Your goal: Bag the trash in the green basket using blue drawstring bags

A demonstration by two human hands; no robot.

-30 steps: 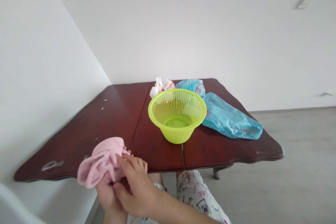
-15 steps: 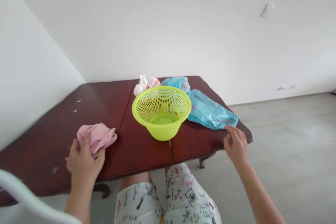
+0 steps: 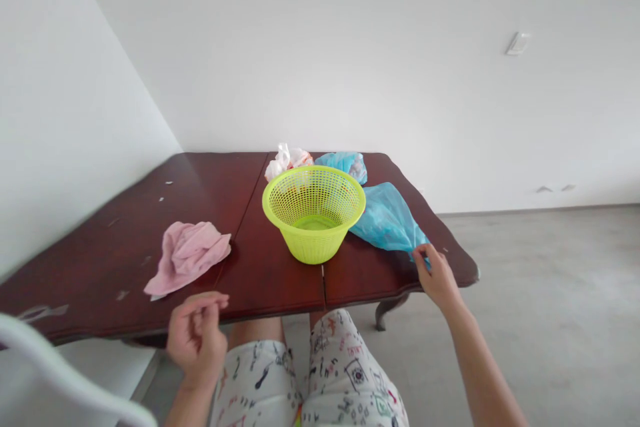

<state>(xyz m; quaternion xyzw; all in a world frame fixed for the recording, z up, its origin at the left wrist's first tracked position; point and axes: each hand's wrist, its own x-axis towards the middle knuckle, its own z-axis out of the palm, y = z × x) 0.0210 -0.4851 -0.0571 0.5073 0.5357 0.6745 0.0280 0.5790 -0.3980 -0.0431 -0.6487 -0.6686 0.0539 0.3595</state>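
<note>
My right hand (image 3: 437,273) pinches the near end of a blue plastic bag (image 3: 387,217), drawn to a point at the table's right side. My left hand (image 3: 197,333) is off the table's front edge, palm turned up, fingers loosely curled and thumb apart, holding nothing. Just beyond it a crumpled pink cloth (image 3: 193,253) lies on the table. Between the hands a lime-green plastic basket (image 3: 314,243) with perforated sides stands upright; only its green bottom shows inside. It partly hides the blue bag's left end.
Behind the basket sit a white plastic bag (image 3: 283,161) and another blue bag (image 3: 345,163) with contents I cannot make out. The dark red wooden table (image 3: 273,287) stands against the white wall. A curved white bar (image 3: 65,377) crosses the lower left corner.
My left hand has let go of the pink cloth and moved back toward me. My right hand has taken the blue bag's end and pulled it nearer, narrowing it.
</note>
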